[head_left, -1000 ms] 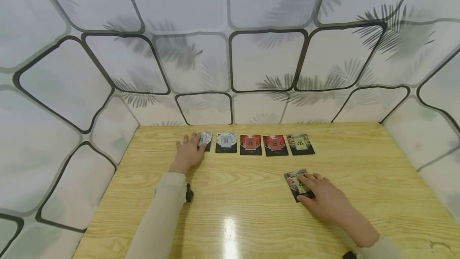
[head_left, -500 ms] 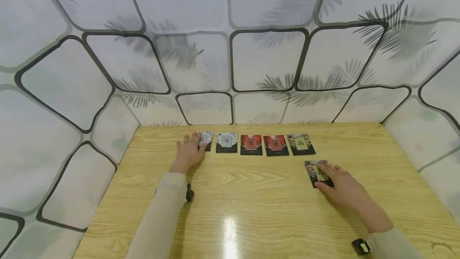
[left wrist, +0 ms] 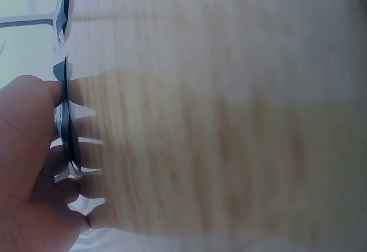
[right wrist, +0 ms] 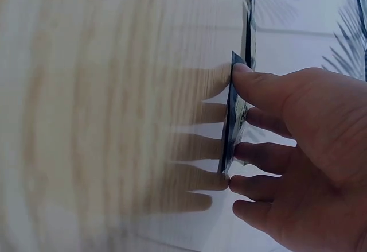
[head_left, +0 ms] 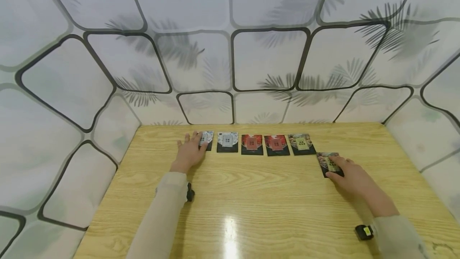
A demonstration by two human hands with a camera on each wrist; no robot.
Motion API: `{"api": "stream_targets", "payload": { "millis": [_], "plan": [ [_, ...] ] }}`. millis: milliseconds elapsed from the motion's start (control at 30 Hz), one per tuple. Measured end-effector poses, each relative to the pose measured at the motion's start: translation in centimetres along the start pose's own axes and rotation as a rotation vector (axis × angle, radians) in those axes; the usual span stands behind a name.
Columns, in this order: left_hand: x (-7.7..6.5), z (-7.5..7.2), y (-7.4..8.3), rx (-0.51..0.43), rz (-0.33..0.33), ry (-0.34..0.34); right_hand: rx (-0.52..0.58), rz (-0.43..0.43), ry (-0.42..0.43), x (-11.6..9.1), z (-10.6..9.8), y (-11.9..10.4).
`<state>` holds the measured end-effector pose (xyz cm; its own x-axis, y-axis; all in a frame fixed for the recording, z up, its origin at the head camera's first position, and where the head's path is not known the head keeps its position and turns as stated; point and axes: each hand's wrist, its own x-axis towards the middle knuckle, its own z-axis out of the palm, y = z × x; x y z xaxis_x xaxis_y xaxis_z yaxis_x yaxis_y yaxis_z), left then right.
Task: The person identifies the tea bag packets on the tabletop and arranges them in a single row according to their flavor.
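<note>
My left hand (head_left: 188, 153) rests with fingers spread on a small flat packet (head_left: 208, 145), white above and black below, at the left end of a row. Its thumb lies by the packet's lower edge. At the right, my right hand (head_left: 353, 177) presses extended fingers and thumb onto a dark packet (head_left: 323, 167) with a pale yellow label. That packet sits slightly tilted, just in front of the row's right end. In the right wrist view the packet (right wrist: 227, 131) lies flat on the table under the thumb and fingertips; my hand covers part of it.
Between the hands lie a white-and-black packet (head_left: 227, 148), two red-and-black packets (head_left: 252, 150) and a yellow-labelled packet (head_left: 302, 149). The wooden table (head_left: 251, 199) meets a patterned fabric wall (head_left: 258, 109) behind the row and at both sides.
My right hand has slid the yellow-labelled packet across the table, away from me and to the right, up near the row. My left hand has stayed on its packet.
</note>
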<state>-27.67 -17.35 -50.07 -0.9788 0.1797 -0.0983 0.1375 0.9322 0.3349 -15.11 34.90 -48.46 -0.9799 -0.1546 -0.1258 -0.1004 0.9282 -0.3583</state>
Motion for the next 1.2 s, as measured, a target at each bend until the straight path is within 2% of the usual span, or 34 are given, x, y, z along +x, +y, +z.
{"api": "stream_targets", "payload": {
  "millis": [533, 733, 1200],
  "plan": [
    [0.1, 0.1, 0.0, 0.006, -0.003, -0.015, 0.032, 0.015, -0.049, 3.3, -1.2, 1.8],
    [0.2, 0.2, 0.1, 0.003, 0.0, -0.011, 0.045, -0.016, -0.049, 4.7, -1.3, 2.5],
    [0.0, 0.1, 0.0, -0.007, -0.013, -0.024, 0.045, -0.011, -0.068, 6.9, -1.9, 2.3]
  ]
}}
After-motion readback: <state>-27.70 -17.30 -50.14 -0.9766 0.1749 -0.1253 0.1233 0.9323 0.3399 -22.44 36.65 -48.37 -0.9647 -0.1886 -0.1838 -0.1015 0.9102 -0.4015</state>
